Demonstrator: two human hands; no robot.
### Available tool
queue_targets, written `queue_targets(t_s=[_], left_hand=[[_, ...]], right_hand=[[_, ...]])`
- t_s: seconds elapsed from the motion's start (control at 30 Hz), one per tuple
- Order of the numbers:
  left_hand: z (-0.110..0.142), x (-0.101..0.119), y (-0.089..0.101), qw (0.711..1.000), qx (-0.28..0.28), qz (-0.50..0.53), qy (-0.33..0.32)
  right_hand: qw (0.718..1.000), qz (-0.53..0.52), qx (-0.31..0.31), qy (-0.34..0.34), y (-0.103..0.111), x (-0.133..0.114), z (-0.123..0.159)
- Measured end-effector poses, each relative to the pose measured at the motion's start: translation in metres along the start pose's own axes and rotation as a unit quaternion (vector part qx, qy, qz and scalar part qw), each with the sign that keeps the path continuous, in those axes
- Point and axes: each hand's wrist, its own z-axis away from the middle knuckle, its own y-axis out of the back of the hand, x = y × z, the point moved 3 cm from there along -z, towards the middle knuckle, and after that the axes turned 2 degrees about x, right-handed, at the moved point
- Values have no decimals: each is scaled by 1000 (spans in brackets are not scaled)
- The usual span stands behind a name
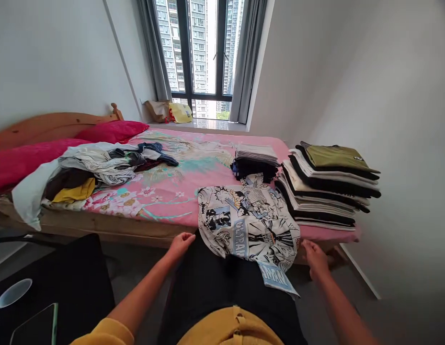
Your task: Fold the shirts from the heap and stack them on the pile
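Note:
A short-sleeved, collared shirt (249,220) with a black, white and blue comic print lies spread at the bed's front edge, its lower part hanging over towards my legs. At its left edge, my left hand (181,245) is closed in a pinch on the shirt. My right hand (315,258) pinches the shirt's right edge, thumb and fingers pressed together. One printed flap with blue lettering hangs lowest, against my dark trousers. Just what cloth lies between the fingertips is hard to see.
Tall stacked folded clothes (326,191) stand right of the shirt, with a lower folded pile (256,160) behind it. A loose heap of clothes (100,165) lies on the bed (193,167) at left, near pink pillows (114,130). A phone (35,328) rests on a black surface, lower left.

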Motion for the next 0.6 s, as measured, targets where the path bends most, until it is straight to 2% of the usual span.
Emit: queue_targets(t_s=[0.03, 0.1, 0.2, 0.27, 0.33, 0.5, 0.6], left_hand=[[14, -11, -16, 1000, -2, -19, -2], [37, -19, -44, 998, -4, -58, -25], [57, -6, -76, 985, -38, -127, -114], [62, 7, -91, 968, -69, -171, -173], [60, 16, -101, 955, -78, -206, -200], [38, 22, -118, 944, -49, -256, -204], [26, 22, -116, 948, -41, -243, -200]], right_hand=[[998, 21, 25, -45, 14, 34, 8], [993, 33, 17, -113, 32, 83, 29], [986, 7, -9, -168, 40, 115, 60], [984, -15, -23, -175, 36, 119, 75], [986, -26, -34, -159, 28, 117, 84], [993, 8, -57, -101, 13, 109, 90], [995, 11, -55, -88, 15, 107, 90]])
